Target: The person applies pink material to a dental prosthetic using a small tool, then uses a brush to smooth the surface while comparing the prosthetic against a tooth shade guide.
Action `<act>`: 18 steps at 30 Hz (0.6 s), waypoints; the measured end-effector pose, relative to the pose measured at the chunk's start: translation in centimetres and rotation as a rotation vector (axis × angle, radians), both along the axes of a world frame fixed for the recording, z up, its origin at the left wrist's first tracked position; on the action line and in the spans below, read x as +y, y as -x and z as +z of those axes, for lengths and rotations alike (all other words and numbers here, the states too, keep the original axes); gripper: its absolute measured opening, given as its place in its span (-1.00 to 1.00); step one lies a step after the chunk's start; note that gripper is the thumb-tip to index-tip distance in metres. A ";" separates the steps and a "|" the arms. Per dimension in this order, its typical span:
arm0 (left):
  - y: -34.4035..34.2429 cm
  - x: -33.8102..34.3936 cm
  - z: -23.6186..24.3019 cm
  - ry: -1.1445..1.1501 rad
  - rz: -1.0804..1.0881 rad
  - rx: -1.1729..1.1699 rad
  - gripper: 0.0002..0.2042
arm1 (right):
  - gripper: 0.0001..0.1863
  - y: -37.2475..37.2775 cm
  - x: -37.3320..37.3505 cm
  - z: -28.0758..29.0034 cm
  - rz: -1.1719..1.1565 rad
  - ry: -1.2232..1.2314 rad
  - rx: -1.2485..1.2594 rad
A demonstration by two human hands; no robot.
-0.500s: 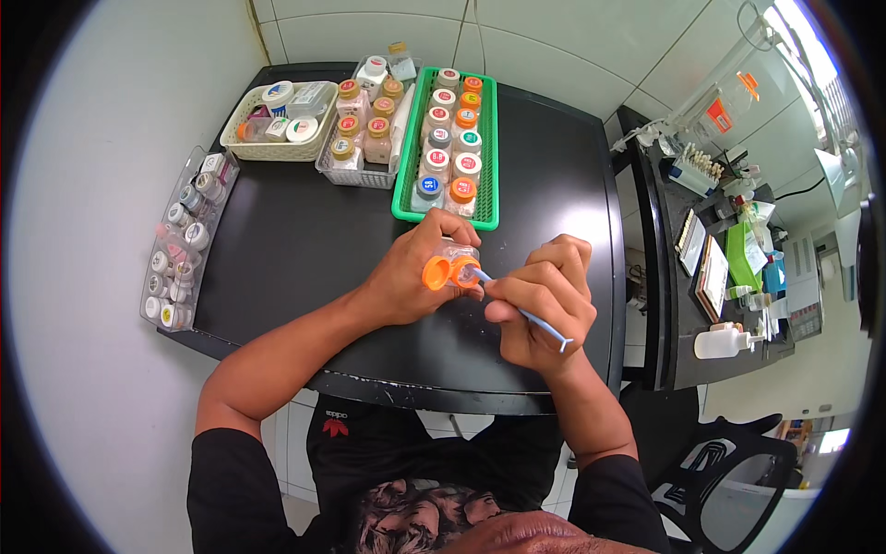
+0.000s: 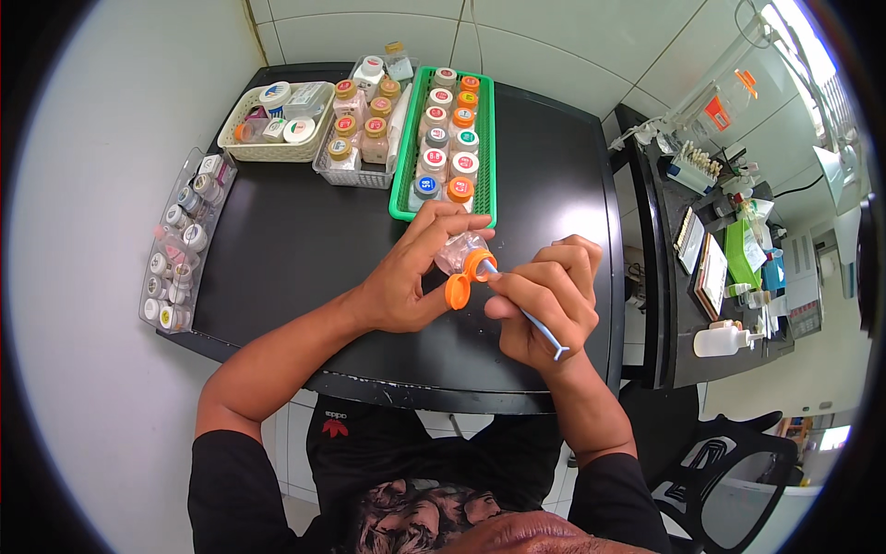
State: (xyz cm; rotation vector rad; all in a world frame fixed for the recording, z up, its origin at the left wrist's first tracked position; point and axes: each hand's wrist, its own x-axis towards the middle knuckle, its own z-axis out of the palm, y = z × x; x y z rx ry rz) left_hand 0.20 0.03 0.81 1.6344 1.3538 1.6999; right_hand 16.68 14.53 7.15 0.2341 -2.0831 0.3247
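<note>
In my left hand (image 2: 406, 272) I hold a small clear bottle (image 2: 458, 251), tilted with its mouth toward my right hand. Its orange flip cap (image 2: 457, 292) hangs open from the orange neck. My right hand (image 2: 546, 300) pinches a thin light-blue stick (image 2: 544, 332) with a small forked end. The stick's other end reaches into the bottle's mouth; how deep it goes is hard to see. Just beyond my left hand stands a green basket (image 2: 490, 138) with two rows of capped bottles.
On the black table (image 2: 277, 240) stand a grey basket of pinkish bottles (image 2: 355, 175), a cream basket (image 2: 277, 150) of tubs and boxes, and a clear tray (image 2: 148, 277) of small jars. A black side counter (image 2: 678, 305) at right carries a white pump bottle (image 2: 720, 342). A mesh chair (image 2: 729, 471) stands lower right.
My left hand has turned and tilted the bottle rightward, its fingers spreading more along it. The open cap has swung lower. My right hand keeps its pinch on the stick, barely moved.
</note>
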 end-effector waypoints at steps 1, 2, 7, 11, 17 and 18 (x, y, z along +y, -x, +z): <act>0.1 -0.1 0.1 0.022 0.011 0.049 -0.34 | -0.73 0.2 0.1 -0.1 0.003 -0.005 -0.005; 0.3 -0.2 0.1 0.044 0.023 0.097 -0.32 | -0.73 0.2 0.1 -0.1 0.006 -0.010 -0.010; 0.7 -0.2 -0.2 0.033 0.067 0.166 -0.33 | -0.73 0.1 -0.1 -0.1 0.016 0.022 0.005; 0.6 0.1 -1.0 -0.013 0.062 0.056 -0.39 | -0.73 0.4 0.0 -0.3 0.034 0.036 -0.003; 0.9 0.3 -1.1 -0.086 0.080 0.035 -0.44 | -0.73 0.3 -0.3 -0.3 0.074 0.052 0.010; 0.9 0.4 -1.1 -0.087 0.077 0.035 -0.44 | -0.73 0.4 -0.1 -0.3 0.071 0.051 0.010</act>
